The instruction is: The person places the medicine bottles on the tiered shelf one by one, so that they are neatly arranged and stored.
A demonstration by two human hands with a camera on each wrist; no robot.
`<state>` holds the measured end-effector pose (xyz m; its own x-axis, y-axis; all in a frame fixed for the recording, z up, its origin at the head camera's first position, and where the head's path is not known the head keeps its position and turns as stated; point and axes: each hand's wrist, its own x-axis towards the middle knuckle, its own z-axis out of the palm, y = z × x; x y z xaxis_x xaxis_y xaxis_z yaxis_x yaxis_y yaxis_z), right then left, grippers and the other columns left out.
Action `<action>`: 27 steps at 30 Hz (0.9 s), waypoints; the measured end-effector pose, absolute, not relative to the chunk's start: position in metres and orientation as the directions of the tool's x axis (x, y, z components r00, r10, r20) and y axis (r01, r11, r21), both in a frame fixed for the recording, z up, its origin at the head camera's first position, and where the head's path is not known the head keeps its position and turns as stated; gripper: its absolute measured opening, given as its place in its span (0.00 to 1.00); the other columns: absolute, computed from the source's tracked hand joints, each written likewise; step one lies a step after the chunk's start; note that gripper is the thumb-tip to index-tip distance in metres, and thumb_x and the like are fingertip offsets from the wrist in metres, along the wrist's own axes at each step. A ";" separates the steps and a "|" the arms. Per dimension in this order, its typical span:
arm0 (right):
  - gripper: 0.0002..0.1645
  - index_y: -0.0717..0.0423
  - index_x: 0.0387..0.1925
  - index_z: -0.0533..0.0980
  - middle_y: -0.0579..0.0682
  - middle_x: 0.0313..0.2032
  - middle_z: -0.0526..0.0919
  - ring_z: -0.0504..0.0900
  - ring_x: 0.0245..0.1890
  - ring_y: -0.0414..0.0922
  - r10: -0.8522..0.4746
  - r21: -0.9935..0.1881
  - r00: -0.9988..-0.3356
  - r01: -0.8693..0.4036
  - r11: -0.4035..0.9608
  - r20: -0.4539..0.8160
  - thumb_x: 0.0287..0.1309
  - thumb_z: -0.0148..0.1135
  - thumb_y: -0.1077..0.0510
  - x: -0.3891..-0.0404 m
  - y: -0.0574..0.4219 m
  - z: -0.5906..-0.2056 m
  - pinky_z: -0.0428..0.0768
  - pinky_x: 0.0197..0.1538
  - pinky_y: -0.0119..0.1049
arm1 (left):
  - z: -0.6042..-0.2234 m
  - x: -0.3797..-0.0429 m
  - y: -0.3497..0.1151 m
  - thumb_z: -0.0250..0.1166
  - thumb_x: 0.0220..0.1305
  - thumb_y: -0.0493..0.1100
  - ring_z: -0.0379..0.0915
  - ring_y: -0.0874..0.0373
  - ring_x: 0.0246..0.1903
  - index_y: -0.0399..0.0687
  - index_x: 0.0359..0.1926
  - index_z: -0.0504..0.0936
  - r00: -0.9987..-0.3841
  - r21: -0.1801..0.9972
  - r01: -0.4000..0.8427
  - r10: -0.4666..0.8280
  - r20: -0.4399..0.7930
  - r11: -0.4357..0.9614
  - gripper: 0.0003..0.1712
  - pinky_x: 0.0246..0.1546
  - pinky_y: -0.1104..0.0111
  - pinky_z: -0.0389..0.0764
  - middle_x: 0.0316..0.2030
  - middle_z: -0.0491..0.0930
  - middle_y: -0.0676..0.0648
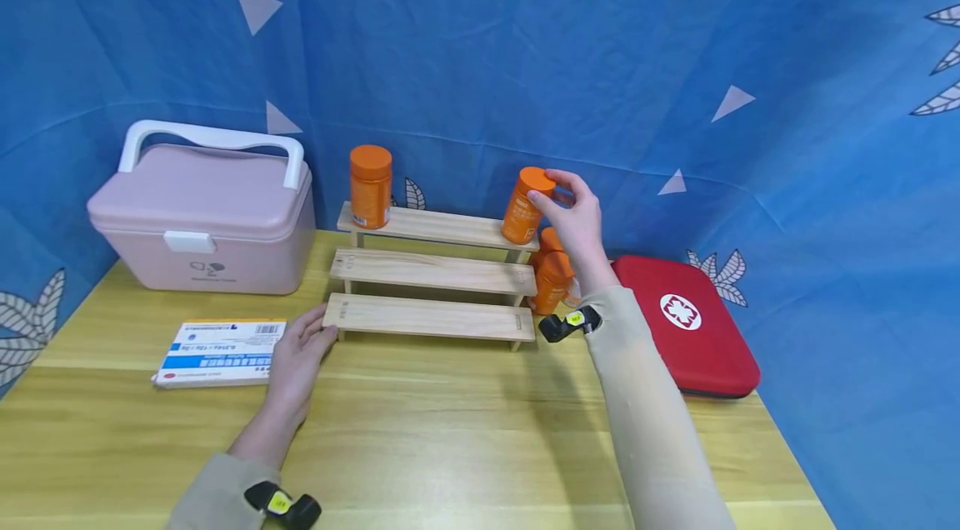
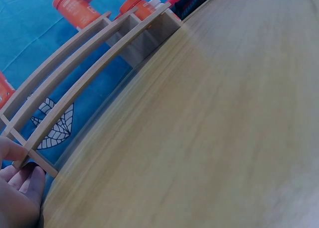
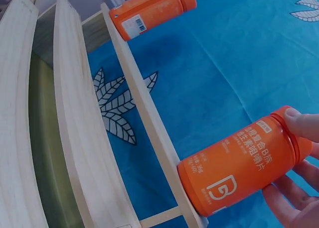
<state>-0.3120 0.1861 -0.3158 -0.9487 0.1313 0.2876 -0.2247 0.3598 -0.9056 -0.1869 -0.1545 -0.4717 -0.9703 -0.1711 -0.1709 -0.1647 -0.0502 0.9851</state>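
A three-tier wooden shelf rack (image 1: 429,317) stands on the table. My right hand (image 1: 576,217) grips an orange bottle (image 1: 521,213) round its lid, thumb on the near side. Its base is at the right end of the top tier; in the right wrist view the bottle (image 3: 234,163) shows white lettering and a large B. At the rack's lower left corner, my left hand (image 1: 298,359) pinches the end of the bottom tier, with fingers above and below the board in the left wrist view. Another orange bottle (image 1: 371,187) stands upright on the top tier's left end.
More orange bottles (image 1: 553,280) stand behind the right forearm, beside the rack. A red first-aid case (image 1: 712,338) lies at the right. To the left are a pink box (image 1: 202,213) with a white handle and a blue-and-white medicine box (image 1: 217,353). A blue curtain (image 1: 480,55) hangs behind.
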 end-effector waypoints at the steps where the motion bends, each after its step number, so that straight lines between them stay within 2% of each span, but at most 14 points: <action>1: 0.28 0.50 0.57 0.74 0.47 0.57 0.73 0.73 0.55 0.48 0.126 -0.903 -0.948 -0.229 0.364 0.291 0.56 0.68 0.49 -0.312 0.186 -0.316 0.77 0.55 0.43 | -0.472 -0.187 -0.154 0.56 0.70 0.47 0.62 0.52 0.62 0.46 0.71 0.59 -0.970 0.985 -0.164 -0.172 -0.170 -0.050 0.32 0.64 0.60 0.63 0.66 0.64 0.43; 9: 0.30 0.51 0.59 0.71 0.49 0.59 0.72 0.72 0.56 0.50 0.092 -0.885 -0.940 -0.272 0.377 0.328 0.56 0.67 0.49 -0.312 0.188 -0.320 0.74 0.58 0.43 | -0.471 -0.187 -0.155 0.56 0.70 0.46 0.62 0.52 0.62 0.44 0.71 0.59 -0.973 0.988 -0.147 -0.172 -0.153 -0.048 0.32 0.65 0.60 0.63 0.66 0.65 0.42; 16: 0.36 0.48 0.64 0.66 0.49 0.61 0.69 0.71 0.59 0.50 0.102 -0.899 -0.951 -0.236 0.369 0.291 0.56 0.68 0.48 -0.308 0.195 -0.325 0.75 0.57 0.48 | -0.473 -0.187 -0.153 0.56 0.70 0.46 0.63 0.53 0.62 0.45 0.71 0.59 -0.970 0.986 -0.159 -0.175 -0.166 -0.053 0.32 0.64 0.61 0.64 0.65 0.65 0.43; 27: 0.32 0.55 0.63 0.68 0.55 0.62 0.71 0.71 0.59 0.53 0.076 -0.883 -0.960 -0.214 0.419 0.269 0.58 0.67 0.55 -0.295 0.221 -0.349 0.75 0.58 0.46 | -0.469 -0.186 -0.154 0.55 0.71 0.45 0.62 0.52 0.62 0.45 0.71 0.59 -0.972 0.986 -0.155 -0.168 -0.163 -0.059 0.31 0.64 0.62 0.63 0.66 0.64 0.42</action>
